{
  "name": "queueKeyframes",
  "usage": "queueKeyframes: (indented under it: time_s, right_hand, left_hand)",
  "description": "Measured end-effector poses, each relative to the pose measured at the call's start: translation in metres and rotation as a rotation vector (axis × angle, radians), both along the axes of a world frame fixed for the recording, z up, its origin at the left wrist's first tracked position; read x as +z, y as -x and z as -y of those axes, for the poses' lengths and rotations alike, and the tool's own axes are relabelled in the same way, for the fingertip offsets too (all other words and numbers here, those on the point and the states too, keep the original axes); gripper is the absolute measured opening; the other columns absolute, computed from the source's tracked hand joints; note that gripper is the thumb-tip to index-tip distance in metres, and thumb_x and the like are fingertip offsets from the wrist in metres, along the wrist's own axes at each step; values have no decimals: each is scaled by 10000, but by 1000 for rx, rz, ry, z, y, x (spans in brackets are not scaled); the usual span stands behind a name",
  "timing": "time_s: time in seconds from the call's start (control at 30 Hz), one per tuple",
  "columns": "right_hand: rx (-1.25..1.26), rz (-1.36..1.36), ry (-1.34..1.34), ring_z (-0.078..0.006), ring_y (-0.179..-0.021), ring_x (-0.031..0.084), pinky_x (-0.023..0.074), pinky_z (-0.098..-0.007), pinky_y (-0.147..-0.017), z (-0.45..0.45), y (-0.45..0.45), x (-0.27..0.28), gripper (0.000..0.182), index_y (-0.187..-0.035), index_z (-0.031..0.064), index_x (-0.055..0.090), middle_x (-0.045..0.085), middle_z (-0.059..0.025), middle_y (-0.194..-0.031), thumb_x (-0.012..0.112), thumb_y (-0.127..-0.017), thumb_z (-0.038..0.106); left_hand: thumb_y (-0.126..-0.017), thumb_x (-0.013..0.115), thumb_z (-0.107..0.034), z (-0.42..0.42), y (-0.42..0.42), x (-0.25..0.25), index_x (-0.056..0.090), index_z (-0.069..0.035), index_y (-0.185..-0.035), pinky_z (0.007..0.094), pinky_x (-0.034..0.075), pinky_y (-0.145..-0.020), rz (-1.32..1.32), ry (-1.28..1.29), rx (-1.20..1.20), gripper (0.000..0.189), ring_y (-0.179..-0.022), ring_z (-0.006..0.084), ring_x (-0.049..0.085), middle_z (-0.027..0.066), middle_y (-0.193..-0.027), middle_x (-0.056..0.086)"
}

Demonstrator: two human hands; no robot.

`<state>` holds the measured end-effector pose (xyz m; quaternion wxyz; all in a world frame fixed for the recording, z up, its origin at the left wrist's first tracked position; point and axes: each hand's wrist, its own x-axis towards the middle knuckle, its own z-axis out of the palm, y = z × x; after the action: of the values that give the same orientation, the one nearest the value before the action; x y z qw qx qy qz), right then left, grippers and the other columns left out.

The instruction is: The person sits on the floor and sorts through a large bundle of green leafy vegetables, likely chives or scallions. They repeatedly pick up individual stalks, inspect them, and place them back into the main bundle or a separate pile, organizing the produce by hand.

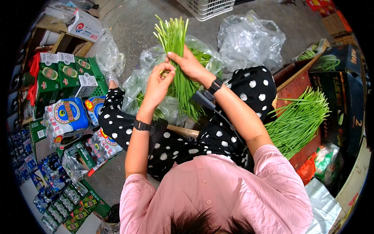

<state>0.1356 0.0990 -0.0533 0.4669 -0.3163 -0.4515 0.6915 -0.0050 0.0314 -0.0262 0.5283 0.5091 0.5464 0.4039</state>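
A bundle of long green garlic chives (174, 35) is gripped in my right hand (189, 64), its pale cut ends pointing away from me and its leafy tips hanging toward my lap. My left hand (160, 80) is beside the bundle, thumb and fingertips brought together close to the stalks. Whether a leaf is pinched between them is too small to tell. Below both hands, open clear plastic bags (133, 90) hold more loose greens. A large heap of chives (301, 120) lies on a reddish wooden surface (314, 137) to my right.
A crumpled clear plastic bag (251, 41) rests on the concrete floor near a white plastic crate (207, 8). Shrink-wrapped beer packs (68, 120) and green cartons (46, 79) stand on the left. A dark printed carton (336, 102) is beyond the chive heap.
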Motion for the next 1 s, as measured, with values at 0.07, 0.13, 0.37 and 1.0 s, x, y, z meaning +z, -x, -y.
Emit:
queueKeyframes:
  time_s: [0.07, 0.13, 0.37, 1.0]
  right_hand:
    - [-17, 23, -24, -121, -878, 572, 492, -283, -793, 1, 1, 0, 293, -1213, 30, 443, 598, -49, -957, 562, -985, 169]
    - [-30, 12, -15, -122, -866, 578, 498, -281, -773, -1, -1, -2, 283, -1204, 33, 445, 601, -51, -949, 561, -986, 172]
    - [51, -234, 258, -157, -778, 639, 550, -297, -700, -11, -16, 6, 221, -1060, 27, 557, 654, -80, -903, 563, -984, 235]
    - [-86, -314, 361, -193, -834, 679, 575, -325, -755, -22, -32, 12, 293, -1063, -25, 599, 686, -121, -962, 576, -966, 251]
  left_hand:
    - [-926, 598, -68, 2, 0, 0, 604, -58, -993, 180, 418, -662, 4, -20, -29, 68, -738, 44, 497, 21, -1065, 477]
    - [-939, 586, -74, 4, -3, 5, 594, -65, -1024, 178, 416, -645, 41, -35, -62, 86, -721, 40, 491, 16, -1050, 464]
    - [-952, 582, -117, -3, 13, 5, 605, -69, -1013, 189, 393, -609, 12, -137, 234, 80, -662, 32, 465, -61, -852, 556]
    - [-830, 722, -86, 25, 5, 18, 652, -15, -869, 259, 459, -730, -207, -229, 214, 107, -799, 102, 564, 28, -848, 618]
